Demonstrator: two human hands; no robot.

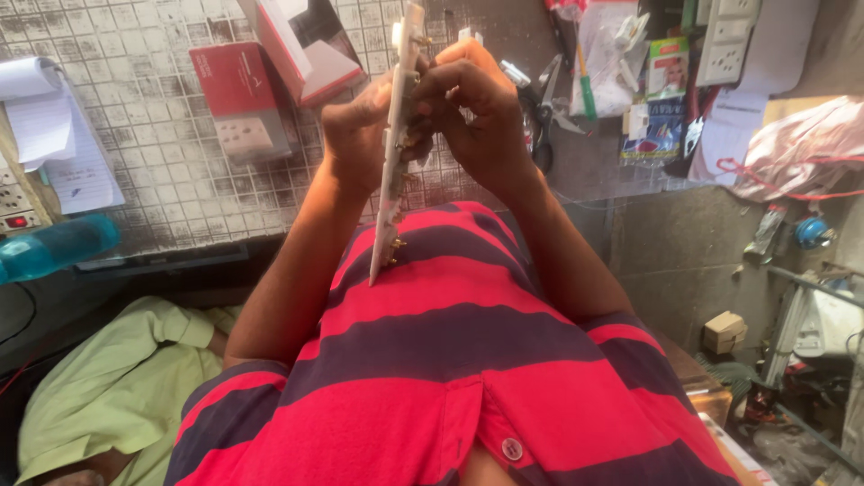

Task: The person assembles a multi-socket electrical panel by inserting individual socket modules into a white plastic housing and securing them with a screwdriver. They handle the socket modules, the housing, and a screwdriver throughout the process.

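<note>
Both hands up at frame centre-top, working one long white switch plate (pixel 393 153) held edge-on, running from the top edge down to my striped shirt (pixel 450 351). My left hand (pixel 355 135) is closed around the plate's left face. My right hand (pixel 481 112) is closed on its right side, fingers curled in against the brass terminals; what the fingertips pinch I cannot tell.

Packages: a red box (pixel 241 99) with a white socket pictured on it lies upper left of centre. Just right of it, an open red-and-white carton (pixel 301 45) at the top edge. Upper right, clear bags and small green and blue packets (pixel 661 90), with white socket plates (pixel 729 40) beside them. Scissors (pixel 540 112) lie just right of my right hand.

Far left: a notepad (pixel 45 117) and a blue bottle (pixel 54 247).

Surface: desk (pixel 153 180) under a worn grid mat. Lower right, a grey floor with a small cardboard box (pixel 724 331) and clutter. Lower left, a person's green sleeve (pixel 117 387).
</note>
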